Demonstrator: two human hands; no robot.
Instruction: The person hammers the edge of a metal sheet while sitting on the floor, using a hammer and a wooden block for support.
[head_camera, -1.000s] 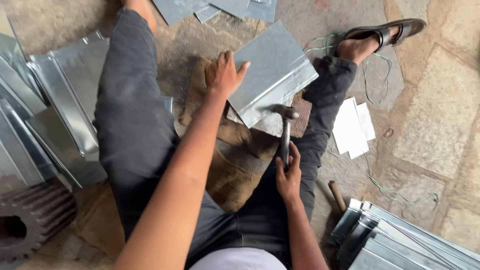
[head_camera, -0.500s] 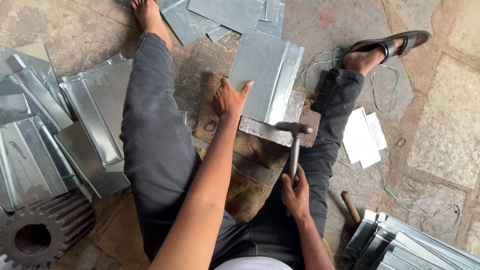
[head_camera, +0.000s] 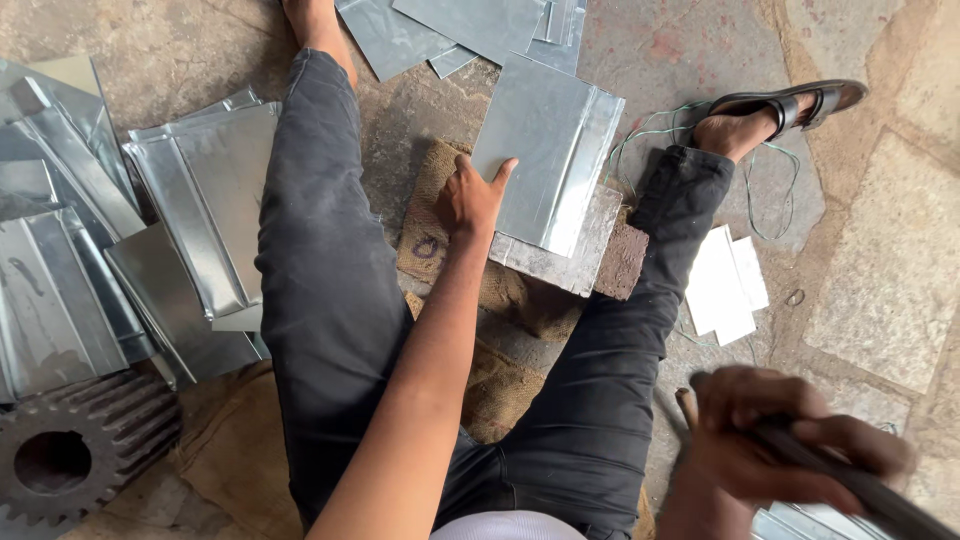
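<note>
**Left hand flat on folded sheet, right hand clamped on a dark handle**

Head view: the left hand (head_camera: 472, 197) lies palm down, fingers spread and together with nothing clasped, pressing the near-left corner of a sheet (head_camera: 548, 160) of dull grey metal. The sheet is rectangular, smooth and faintly streaked, with a raised folded seam along its right edge. Under the sheet, just right of the hand, sits a block (head_camera: 572, 258), flat-topped and grey, its right end rough and rust-brown. Beneath the hand and block lies coarse brown sacking (head_camera: 500, 290), woven and creased, spread on the stone floor (head_camera: 890, 250) between the person's dark trouser legs.

The right hand (head_camera: 775, 440), low and blurred, is closed around a slim dark handle (head_camera: 865, 490) that runs off toward the lower right; its head is not visible.

Far left of the left hand lie more folded sheets (head_camera: 200, 210), shiny and creased, and a toothed iron gear (head_camera: 70, 455).
</note>
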